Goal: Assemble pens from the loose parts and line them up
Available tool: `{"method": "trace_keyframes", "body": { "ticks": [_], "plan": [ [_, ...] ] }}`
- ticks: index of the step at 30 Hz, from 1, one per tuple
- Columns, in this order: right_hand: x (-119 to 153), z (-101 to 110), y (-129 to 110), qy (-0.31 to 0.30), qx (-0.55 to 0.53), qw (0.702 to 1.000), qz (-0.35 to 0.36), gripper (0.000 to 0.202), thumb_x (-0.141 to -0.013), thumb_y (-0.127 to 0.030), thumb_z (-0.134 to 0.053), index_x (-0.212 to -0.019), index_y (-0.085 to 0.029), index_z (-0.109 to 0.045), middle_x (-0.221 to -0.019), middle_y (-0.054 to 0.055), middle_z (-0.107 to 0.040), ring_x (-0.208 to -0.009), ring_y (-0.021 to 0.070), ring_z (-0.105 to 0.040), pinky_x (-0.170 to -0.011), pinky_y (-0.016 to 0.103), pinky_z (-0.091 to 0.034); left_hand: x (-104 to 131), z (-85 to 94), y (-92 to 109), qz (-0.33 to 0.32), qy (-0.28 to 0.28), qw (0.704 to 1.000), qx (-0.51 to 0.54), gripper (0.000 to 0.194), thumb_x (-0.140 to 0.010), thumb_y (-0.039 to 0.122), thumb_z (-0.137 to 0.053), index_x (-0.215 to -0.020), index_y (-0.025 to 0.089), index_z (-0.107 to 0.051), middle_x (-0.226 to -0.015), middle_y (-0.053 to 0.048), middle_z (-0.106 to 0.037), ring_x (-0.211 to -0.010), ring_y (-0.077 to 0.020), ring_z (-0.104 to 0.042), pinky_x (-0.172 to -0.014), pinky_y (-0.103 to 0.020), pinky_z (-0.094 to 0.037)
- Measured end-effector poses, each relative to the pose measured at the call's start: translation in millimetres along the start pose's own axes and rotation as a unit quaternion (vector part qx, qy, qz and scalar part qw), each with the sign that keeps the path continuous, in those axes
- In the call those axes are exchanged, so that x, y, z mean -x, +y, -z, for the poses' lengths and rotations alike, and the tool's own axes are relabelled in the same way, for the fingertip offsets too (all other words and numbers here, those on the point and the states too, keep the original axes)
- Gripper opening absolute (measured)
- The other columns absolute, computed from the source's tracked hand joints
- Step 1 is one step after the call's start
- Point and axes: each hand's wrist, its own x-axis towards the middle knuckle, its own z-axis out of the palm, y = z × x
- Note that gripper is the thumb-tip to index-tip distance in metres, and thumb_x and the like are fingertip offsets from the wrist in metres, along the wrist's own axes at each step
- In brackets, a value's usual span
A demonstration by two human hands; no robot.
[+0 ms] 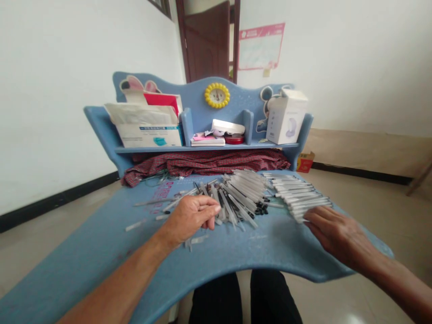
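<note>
A loose pile of clear pen barrels and dark-tipped pen parts (236, 198) lies across the middle of the blue desk. My left hand (194, 216) hovers at the pile's near left edge, its fingers curled together; what they hold, if anything, is too small to tell. To the right, a neat row of assembled-looking pens (297, 193) lies side by side. My right hand (334, 229) is at the near end of that row, fingers pressed together over the nearest pen, and its fingertips are partly blurred. A few loose clear pieces (135, 225) are scattered at the left.
Behind the pile lies a bunched red checked cloth (202, 162). The desk's raised shelf (162, 149) holds a mask box (151, 135), a white box (286, 117) and small items. The curved front edge of the desk (236, 265) is near my legs.
</note>
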Motion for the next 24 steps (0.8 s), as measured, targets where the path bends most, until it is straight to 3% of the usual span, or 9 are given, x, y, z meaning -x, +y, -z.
{"method": "trace_keyframes", "body": {
  "ticks": [3, 7, 11, 15, 19, 24],
  "plan": [
    [-22, -1, -37, -0.04, -0.045, 0.998, 0.023, 0.026, -0.092, -0.024, -0.041, -0.083, -0.018, -0.065, -0.074, 0.005, -0.061, -0.07, 0.0158, -0.057, -0.065, 0.027, -0.039, 0, 1.3, -1, -0.001, 0.005, 1.0, -0.005, 0.016, -0.073, 0.03, -0.061, -0.071, 0.015, -0.065, -0.046, 0.001, -0.059, -0.043, -0.0099, -0.049, -0.045, -0.02, -0.035],
    [-51, -8, -76, -0.097, -0.045, 0.994, -0.015, 0.02, -0.087, -0.025, -0.05, -0.073, -0.02, -0.063, -0.069, 0.003, -0.065, -0.064, 0.0166, -0.061, -0.056, 0.027, -0.034, 0, 3.1, 0, 0.003, 0.013, 1.0, -0.006, 0.017, -0.073, 0.032, -0.061, -0.069, 0.015, -0.064, -0.046, 0.0, -0.059, -0.043, -0.0099, -0.049, -0.046, -0.02, -0.035],
    [-70, -14, -93, -0.169, -0.007, 0.984, -0.062, 0.022, -0.085, -0.031, -0.05, -0.072, -0.019, -0.063, -0.067, 0.006, -0.069, -0.062, 0.0206, -0.066, -0.05, 0.027, -0.03, 1, 3.8, 0, 0.004, 0.009, 1.0, 0.006, 0.017, -0.072, 0.032, -0.061, -0.07, 0.015, -0.065, -0.045, 0.0, -0.059, -0.041, -0.0098, -0.047, -0.046, -0.02, -0.035],
    [-78, -20, -96, -0.207, 0.03, 0.975, -0.071, 0.023, -0.085, -0.032, -0.049, -0.073, -0.02, -0.064, -0.066, 0.009, -0.07, -0.064, 0.0245, -0.068, -0.049, 0.027, -0.03, 2, 3.8, -3, 0.003, -0.008, 1.0, 0.004, 0.017, -0.073, 0.031, -0.06, -0.072, 0.015, -0.065, -0.045, 0.001, -0.059, -0.041, -0.0096, -0.047, -0.045, -0.02, -0.034],
    [-78, -23, -93, -0.198, 0.031, 0.976, -0.081, 0.023, -0.085, -0.028, -0.047, -0.07, -0.02, -0.063, -0.064, 0.008, -0.07, -0.061, 0.0227, -0.067, -0.049, 0.027, -0.028, 2, 2.6, -7, -0.007, -0.021, 1.0, -0.014, 0.017, -0.075, 0.03, -0.059, -0.074, 0.015, -0.065, -0.046, 0.001, -0.06, -0.041, -0.0096, -0.048, -0.045, -0.02, -0.034],
    [-74, -20, -98, -0.111, -0.018, 0.989, -0.1, 0.026, -0.086, -0.028, -0.045, -0.067, -0.02, -0.061, -0.058, 0.004, -0.067, -0.054, 0.0181, -0.064, -0.049, 0.028, -0.025, 3, -0.1, -6, 0.007, -0.019, 1.0, 0.016, 0.015, -0.074, 0.029, -0.06, -0.076, 0.015, -0.066, -0.047, 0.001, -0.061, -0.043, -0.0096, -0.05, -0.045, -0.02, -0.034]
  ]
}}
